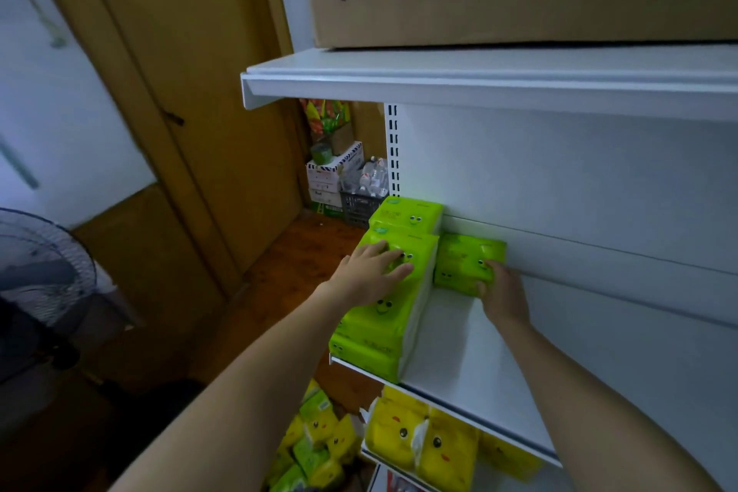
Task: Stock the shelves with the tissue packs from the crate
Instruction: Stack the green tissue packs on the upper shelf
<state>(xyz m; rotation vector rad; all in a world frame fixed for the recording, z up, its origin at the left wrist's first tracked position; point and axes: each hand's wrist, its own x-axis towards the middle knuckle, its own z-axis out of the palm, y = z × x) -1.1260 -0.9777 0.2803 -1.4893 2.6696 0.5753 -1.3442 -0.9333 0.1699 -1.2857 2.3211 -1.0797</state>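
Head view, hands [373,272] [501,294] on green tissue packs [381,326], box [519,0] marked 御之味

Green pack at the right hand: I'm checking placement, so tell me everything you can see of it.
The green pack is glossy lime-green plastic wrap printed with small cartoon eyes. It lies on the white shelf at the back panel, just right of the taller green stack, apparently touching it. The right hand grips its near right corner, fingers curled over the top.
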